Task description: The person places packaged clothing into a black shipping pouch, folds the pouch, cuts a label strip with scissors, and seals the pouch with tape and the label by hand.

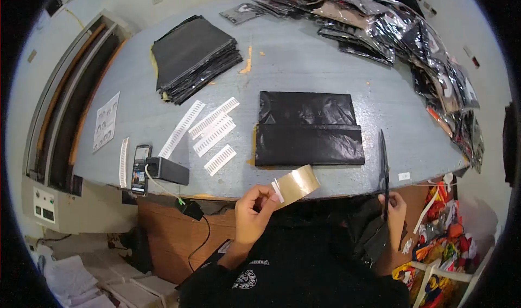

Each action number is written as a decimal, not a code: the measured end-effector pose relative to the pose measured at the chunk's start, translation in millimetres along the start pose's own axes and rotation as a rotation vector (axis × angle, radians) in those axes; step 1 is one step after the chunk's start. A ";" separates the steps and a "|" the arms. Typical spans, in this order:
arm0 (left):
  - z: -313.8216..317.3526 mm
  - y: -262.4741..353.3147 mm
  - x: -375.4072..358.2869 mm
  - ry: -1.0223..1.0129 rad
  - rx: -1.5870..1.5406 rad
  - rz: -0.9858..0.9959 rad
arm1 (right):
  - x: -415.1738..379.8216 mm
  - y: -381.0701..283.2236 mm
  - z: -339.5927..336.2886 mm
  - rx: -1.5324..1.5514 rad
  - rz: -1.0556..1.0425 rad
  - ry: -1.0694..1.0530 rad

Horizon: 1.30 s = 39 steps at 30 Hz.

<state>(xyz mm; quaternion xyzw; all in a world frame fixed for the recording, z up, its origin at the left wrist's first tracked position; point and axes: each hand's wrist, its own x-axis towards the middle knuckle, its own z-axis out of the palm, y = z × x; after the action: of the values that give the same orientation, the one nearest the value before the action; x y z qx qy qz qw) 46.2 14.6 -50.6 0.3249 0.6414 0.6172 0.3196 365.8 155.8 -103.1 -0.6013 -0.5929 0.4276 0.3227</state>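
My left hand (254, 209) is closed at the table's front edge, pinching the near end of a roll of tan packing tape (298, 186). A small white strip (278, 190) shows between its fingertips and the tape. My right hand (396, 207) is closed round the lower part of black scissors (383, 164), whose long narrow blades point away from me over the table. Its fingers are partly hidden behind them. Between and beyond my hands lies a folded black plastic packet (309, 145), flat on the table.
Left on the grey table (304, 52) are stacked black bags (195, 55), barcode label strips (214, 134), a phone (140, 169) and a black box (172, 171). Plastic-wrapped garments (380, 28) pile up along the back right. Colourful scraps (442, 237) lie below right.
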 end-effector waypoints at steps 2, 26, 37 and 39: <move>-0.6 0.2 0.6 0.001 -0.009 -0.007 | -6.6 -8.1 6.1 0.175 0.095 -0.086; -0.2 8.8 -6.2 -0.295 -0.429 -0.207 | -29.8 -46.8 -24.2 0.013 -0.319 -1.434; 2.8 5.1 -6.0 -0.301 -0.403 -0.211 | -39.9 -40.3 -15.9 0.088 -0.115 -1.466; 3.0 5.0 -6.0 -0.300 -0.390 -0.212 | -41.0 -41.5 -13.7 0.155 -0.152 -1.478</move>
<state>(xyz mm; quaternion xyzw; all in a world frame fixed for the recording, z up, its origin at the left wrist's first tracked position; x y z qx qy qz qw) 52.3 11.6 -45.6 0.2762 0.4864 0.6370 0.5304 362.7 120.5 -54.7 -0.0899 -0.6634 0.7374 -0.0898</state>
